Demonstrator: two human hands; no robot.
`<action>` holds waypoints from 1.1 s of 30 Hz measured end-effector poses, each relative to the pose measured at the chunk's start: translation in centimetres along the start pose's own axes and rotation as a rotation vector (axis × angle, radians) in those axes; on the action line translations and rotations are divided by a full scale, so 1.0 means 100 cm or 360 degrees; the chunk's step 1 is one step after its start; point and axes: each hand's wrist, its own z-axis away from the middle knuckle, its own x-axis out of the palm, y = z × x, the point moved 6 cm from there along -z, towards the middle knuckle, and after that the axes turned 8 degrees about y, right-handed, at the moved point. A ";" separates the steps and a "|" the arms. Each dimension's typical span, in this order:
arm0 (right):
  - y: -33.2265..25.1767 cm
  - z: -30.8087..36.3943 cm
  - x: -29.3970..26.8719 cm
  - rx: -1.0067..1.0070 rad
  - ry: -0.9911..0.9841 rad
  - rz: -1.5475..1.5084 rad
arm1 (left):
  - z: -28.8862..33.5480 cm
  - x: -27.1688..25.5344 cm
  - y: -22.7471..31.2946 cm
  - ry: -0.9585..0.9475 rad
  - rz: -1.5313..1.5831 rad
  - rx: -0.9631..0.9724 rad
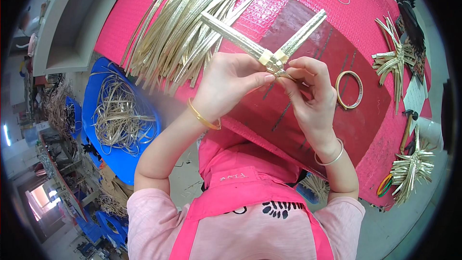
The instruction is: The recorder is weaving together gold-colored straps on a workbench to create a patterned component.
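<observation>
Two bundles of flat gold strips meet in a V, forming a strip piece [301, 32] whose arms point away from me to the far left and far right. Pale yellow tape wraps each arm close to the joint. My left hand [236, 79] pinches the joint from the left, thumb against the fingers. Opposite it, my right hand [313, 91] pinches the near end of the same piece with bent fingers. The strips between my fingertips are partly hidden. Both hands are just above a dark red board [327, 115]; a narrow roll of tape [349, 107] lies on it beside my right hand.
Loose gold strips [168, 33] are heaped at the far left of the pink-covered table [269, 9]. A blue tub [89, 110] of strip scraps stands left. To the right lie woven strip pieces [411, 171], a hammer [407, 132] and coloured rings [384, 186].
</observation>
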 end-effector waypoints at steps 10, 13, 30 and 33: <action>-0.002 -0.018 -0.011 0.0180 -0.0430 0.0030 | 0.005 0.011 -0.002 -0.0345 0.0485 -0.0111; 0.005 -0.007 -0.010 0.0246 -0.0296 -0.0054 | 0.003 0.018 -0.006 -0.0419 0.0833 -0.0236; -0.020 -0.001 -0.004 -0.0299 0.0055 0.0432 | 0.010 0.006 0.013 -0.0096 0.0337 -0.0150; -0.013 0.003 -0.003 -0.0095 0.0054 0.0305 | 0.007 0.014 -0.004 -0.0235 0.0751 -0.0337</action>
